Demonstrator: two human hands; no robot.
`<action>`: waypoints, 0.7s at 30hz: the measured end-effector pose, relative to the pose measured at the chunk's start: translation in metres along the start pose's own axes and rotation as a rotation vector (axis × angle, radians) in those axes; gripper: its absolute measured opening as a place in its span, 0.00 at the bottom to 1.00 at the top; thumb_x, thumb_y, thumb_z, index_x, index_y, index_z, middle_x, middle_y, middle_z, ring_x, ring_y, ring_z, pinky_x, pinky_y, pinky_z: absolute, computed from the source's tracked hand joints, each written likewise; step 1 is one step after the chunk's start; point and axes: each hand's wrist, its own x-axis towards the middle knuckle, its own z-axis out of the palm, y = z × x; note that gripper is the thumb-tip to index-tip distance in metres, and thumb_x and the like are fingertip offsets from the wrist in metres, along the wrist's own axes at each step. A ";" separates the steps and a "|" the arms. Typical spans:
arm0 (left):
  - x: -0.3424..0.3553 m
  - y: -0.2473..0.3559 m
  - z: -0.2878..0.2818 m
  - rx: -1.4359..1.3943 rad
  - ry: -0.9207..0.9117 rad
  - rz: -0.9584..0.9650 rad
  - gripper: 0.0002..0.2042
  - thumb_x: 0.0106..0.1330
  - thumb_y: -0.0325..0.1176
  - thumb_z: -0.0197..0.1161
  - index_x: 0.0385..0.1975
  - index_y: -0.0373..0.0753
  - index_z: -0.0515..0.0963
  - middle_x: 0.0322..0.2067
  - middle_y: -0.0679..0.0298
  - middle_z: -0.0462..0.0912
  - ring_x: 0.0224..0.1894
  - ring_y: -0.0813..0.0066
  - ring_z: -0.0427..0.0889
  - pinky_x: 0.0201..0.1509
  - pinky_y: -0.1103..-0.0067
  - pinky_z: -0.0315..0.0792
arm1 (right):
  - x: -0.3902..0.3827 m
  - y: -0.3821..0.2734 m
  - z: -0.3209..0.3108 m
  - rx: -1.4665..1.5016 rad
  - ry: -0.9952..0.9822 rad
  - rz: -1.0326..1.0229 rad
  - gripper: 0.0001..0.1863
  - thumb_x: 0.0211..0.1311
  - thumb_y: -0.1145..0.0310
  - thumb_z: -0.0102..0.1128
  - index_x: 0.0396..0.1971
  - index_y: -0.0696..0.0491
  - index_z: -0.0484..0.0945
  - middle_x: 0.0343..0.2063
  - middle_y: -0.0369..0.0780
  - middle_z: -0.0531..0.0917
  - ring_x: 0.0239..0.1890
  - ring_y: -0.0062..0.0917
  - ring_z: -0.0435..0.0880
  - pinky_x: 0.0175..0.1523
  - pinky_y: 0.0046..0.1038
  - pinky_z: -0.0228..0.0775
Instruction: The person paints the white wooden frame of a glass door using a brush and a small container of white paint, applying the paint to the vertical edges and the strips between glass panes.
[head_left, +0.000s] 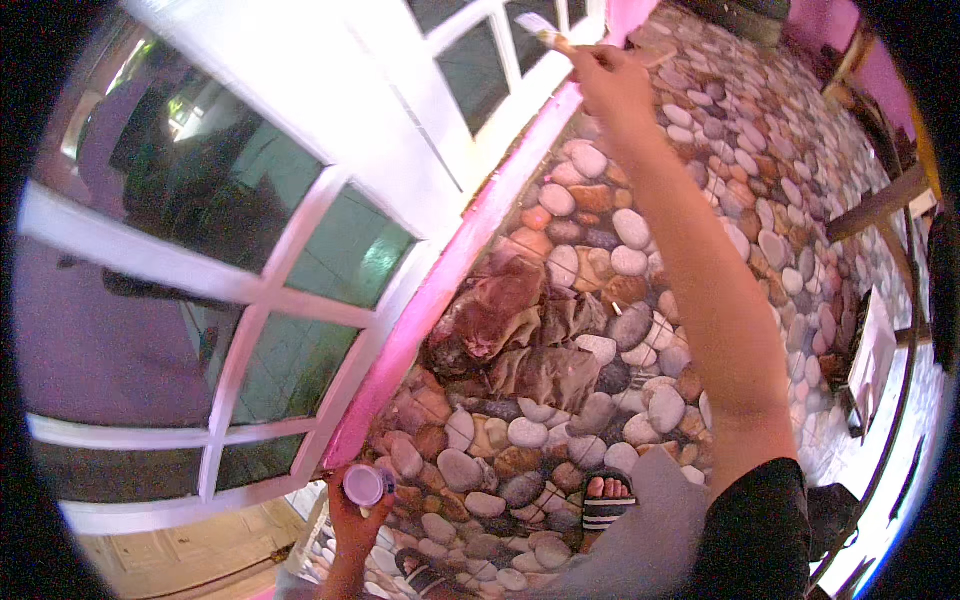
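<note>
My right hand (615,85) reaches far out at the top, its fingers closed round the handle of a paintbrush (552,38). The brush's pale bristles point up and left, in front of the white window frame (497,45); whether they touch it I cannot tell. At the lower left my left hand (352,520) is wrapped round a small round pot (364,485), tilted so that pale paint shows inside. That hand is beside the bottom corner of the nearer white-framed glass panel (265,300).
A pink sill (400,350) runs along the base of the white frames. Crumpled brown cloth (520,335) lies beside it on the pebble-patterned floor (640,320). My sandalled foot (608,490) shows below. At the right are a wooden beam (878,207) and a flat, pale-topped object (872,355).
</note>
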 end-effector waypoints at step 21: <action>0.020 0.025 0.083 -0.183 -0.143 -0.152 0.35 0.52 0.26 0.77 0.60 0.40 0.64 0.56 0.54 0.75 0.59 0.60 0.75 0.65 0.63 0.70 | 0.017 0.026 0.060 0.175 0.076 0.006 0.16 0.60 0.64 0.61 0.38 0.62 0.83 0.34 0.53 0.87 0.37 0.43 0.87 0.46 0.37 0.78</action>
